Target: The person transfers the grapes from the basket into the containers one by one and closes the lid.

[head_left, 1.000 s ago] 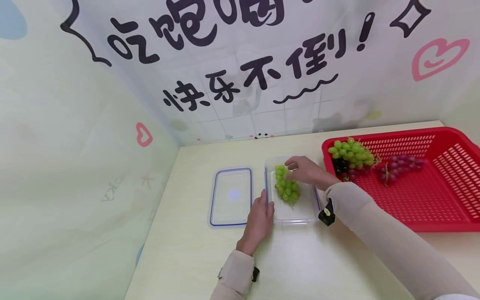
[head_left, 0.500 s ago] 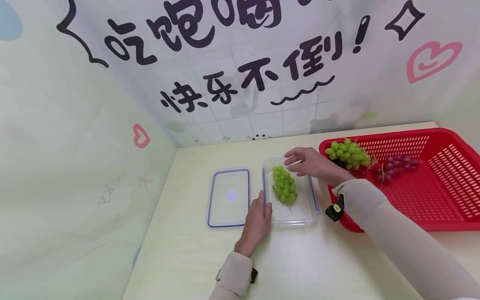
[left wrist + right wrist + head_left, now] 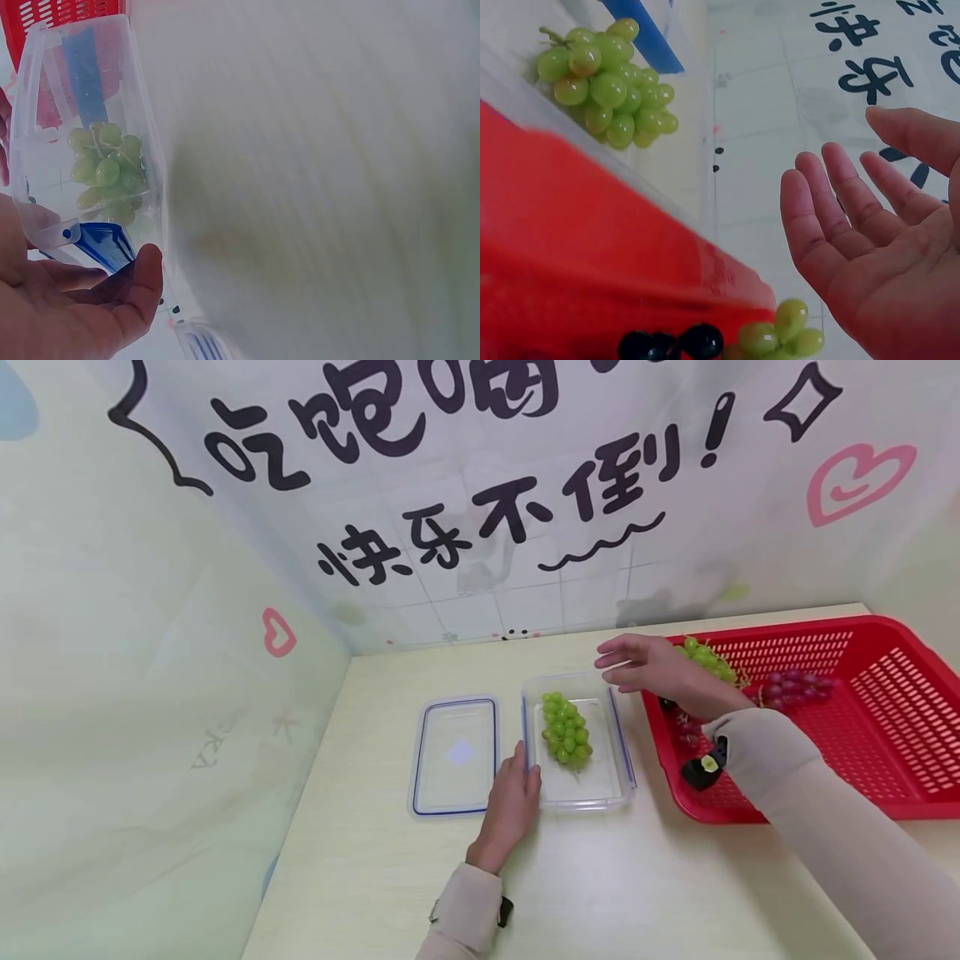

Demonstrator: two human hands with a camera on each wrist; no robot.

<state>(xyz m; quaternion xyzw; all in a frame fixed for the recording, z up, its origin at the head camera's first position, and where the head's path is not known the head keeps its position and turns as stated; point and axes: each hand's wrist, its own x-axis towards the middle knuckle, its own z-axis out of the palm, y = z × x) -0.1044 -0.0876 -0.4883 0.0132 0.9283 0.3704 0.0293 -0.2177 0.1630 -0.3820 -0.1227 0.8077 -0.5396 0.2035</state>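
Observation:
My left hand (image 3: pixel 512 800) rests against the left side of a clear plastic box (image 3: pixel 587 804). In the left wrist view its fingers (image 3: pixel 147 281) lie loosely bent beside the box's blue clip (image 3: pixel 106 244). A bunch of green grapes (image 3: pixel 566 731) lies inside the box, stem toward me. Over the gap between the box and a red basket (image 3: pixel 840 777) hovers my right hand (image 3: pixel 660 672), holding nothing. The right wrist view shows its fingers (image 3: pixel 855 202) spread and relaxed, palm visible.
A clear lid (image 3: pixel 455 756) with a blue seal lies left of the box. In the basket are more green grapes (image 3: pixel 708 660), partly hidden by the right hand, plus red grapes (image 3: pixel 798 687) and black grapes (image 3: pixel 701 340). A printed wall sheet (image 3: pixel 450 602) hangs behind the table.
My right hand has lifted off the green grapes in the box and moved right, toward the basket. The left hand has stayed at the box's side.

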